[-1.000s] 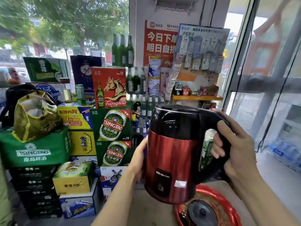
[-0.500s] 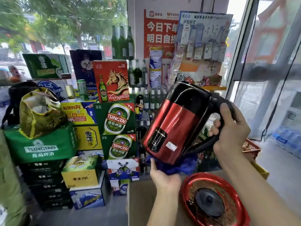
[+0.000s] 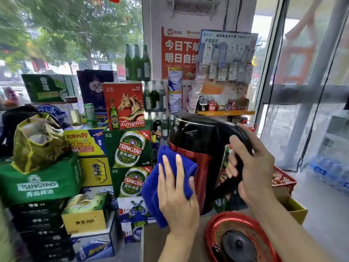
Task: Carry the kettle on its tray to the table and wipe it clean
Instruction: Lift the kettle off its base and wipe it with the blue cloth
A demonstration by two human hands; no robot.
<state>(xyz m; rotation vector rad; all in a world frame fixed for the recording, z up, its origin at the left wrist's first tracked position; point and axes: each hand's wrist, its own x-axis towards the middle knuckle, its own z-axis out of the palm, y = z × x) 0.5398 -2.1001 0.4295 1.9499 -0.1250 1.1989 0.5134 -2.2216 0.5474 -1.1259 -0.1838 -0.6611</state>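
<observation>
A red and black electric kettle (image 3: 203,142) hangs upright in the air above the table. My right hand (image 3: 251,165) is wrapped around its black handle. My left hand (image 3: 177,193) lies flat on a blue cloth (image 3: 151,190), pressing it against the kettle's red left side. Below, at the bottom right, the red round tray (image 3: 211,224) rests on the brown table (image 3: 154,246) and carries the kettle's black round base (image 3: 238,244).
Stacked beer cartons (image 3: 130,148) and green bottles (image 3: 137,62) fill the space left of and behind the table. A shelf of small goods (image 3: 224,110) stands behind the kettle. A red mesh basket (image 3: 283,178) and a yellow box (image 3: 294,208) sit to the right, by the glass door.
The kettle went from tilted on its side back to upright. My left hand moved from under its bottom up onto its left side with the blue cloth.
</observation>
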